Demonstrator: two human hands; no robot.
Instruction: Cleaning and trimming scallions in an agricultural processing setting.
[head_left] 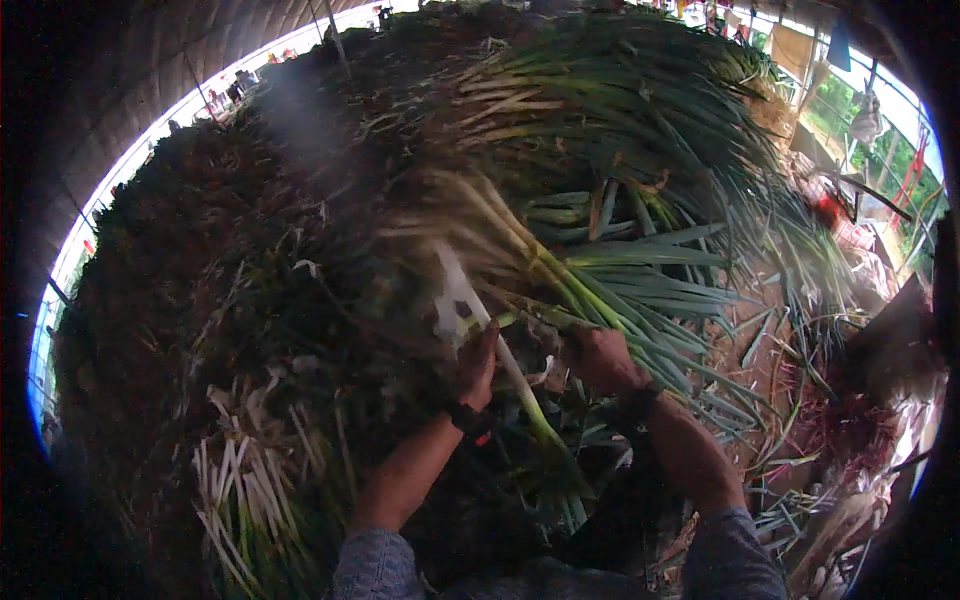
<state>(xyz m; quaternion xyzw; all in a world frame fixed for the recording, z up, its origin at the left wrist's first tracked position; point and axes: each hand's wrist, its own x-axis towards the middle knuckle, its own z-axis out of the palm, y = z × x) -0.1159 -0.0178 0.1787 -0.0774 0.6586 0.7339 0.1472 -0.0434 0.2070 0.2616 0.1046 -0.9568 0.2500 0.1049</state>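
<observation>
A single leek (520,385) with a white shaft and green leaves slants across the middle of the frame, its pale end toward the upper left and its leaves toward the bottom. The left hand (477,372) lies against the left side of its shaft, fingers pointing up; whether they wrap round it cannot be told. Just to the right, the right hand (606,361) is curled closed on a thin yellowish-green strip (545,312) that runs leftward toward the leek. Each wrist wears a dark band, and grey sleeves cover the forearms at the lower edge.

Above and beside the right hand, a leek bundle (575,285) spreads its green leaves toward the right, its root end blurred. A larger leek heap (640,110) fills the upper middle, leaves fanning rightward. At the lower left lies a bunch of leeks (245,490), white ends up and green parts toward the bottom edge. The dark mass across the left is too dim to make out in detail. Brown ground (740,385) strewn with leaf scraps shows at the right, and a ridged roof (130,90) curves over the upper left.
</observation>
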